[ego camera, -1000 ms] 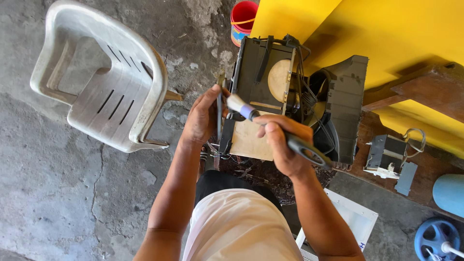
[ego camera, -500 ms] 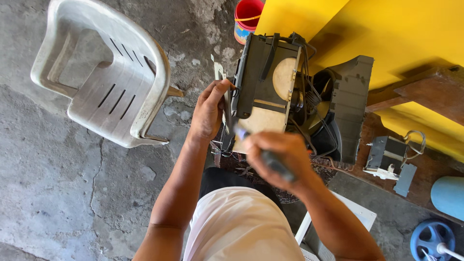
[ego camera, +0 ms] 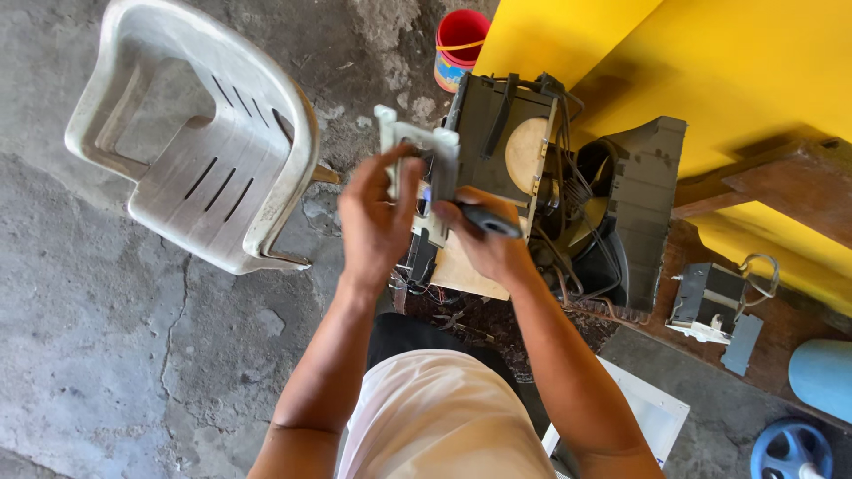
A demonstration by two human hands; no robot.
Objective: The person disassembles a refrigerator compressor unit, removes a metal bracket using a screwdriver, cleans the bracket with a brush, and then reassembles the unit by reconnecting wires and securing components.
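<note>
my left hand (ego camera: 377,217) holds a small grey plastic bracket piece (ego camera: 417,155) up, fingers (ego camera: 404,182) wrapped round its lower end, just in front of the dark grey opened appliance chassis w/ fan & wires (ego camera: 568,191). my right hand (ego camera: 488,248) is closed on a dark-handled tool (ego camera: 488,220), tip hidden behind the bracket, can't tell if touching. white plastic chair (ego camera: 204,142) to the left on the concrete floor (ego camera: 80,337), red bucket (ego camera: 461,49) beyond.
</note>
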